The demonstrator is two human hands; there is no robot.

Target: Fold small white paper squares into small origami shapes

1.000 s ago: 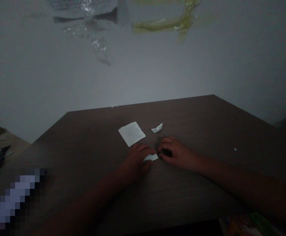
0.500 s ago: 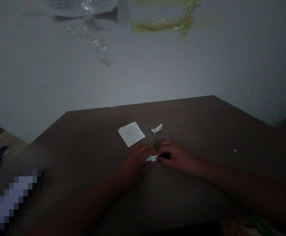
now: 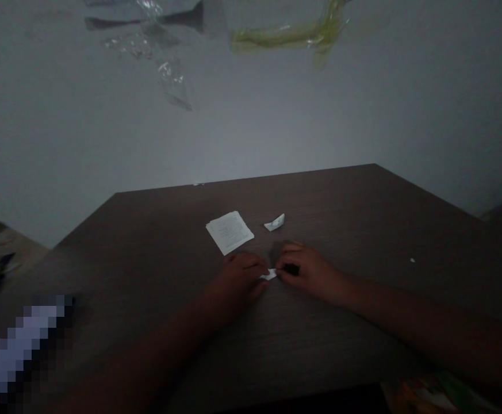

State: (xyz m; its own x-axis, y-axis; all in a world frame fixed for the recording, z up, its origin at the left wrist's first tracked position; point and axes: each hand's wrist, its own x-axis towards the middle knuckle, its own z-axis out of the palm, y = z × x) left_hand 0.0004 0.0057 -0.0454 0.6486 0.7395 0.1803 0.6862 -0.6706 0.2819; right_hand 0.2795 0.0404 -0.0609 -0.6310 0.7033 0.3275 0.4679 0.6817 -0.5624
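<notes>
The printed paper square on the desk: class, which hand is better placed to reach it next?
Probably the left hand: it lies just below the printed paper square, almost at its near corner. The right hand is farther off, on the other side of the small paper strip between the hands.

BODY: person | PARTS: left hand point(image 3: 237, 280), right hand point(image 3: 309, 273), left forearm point(image 3: 156, 339), right forearm point(image 3: 406, 313) | COVER: bare skin on both hands and forearms, no cables or markings visible | FORM: fingers point(image 3: 291, 251) rounded at the tips; forearms widening from wrist toward elbow | DETAIL: nails and fine skin marks too dark to resolve
</notes>
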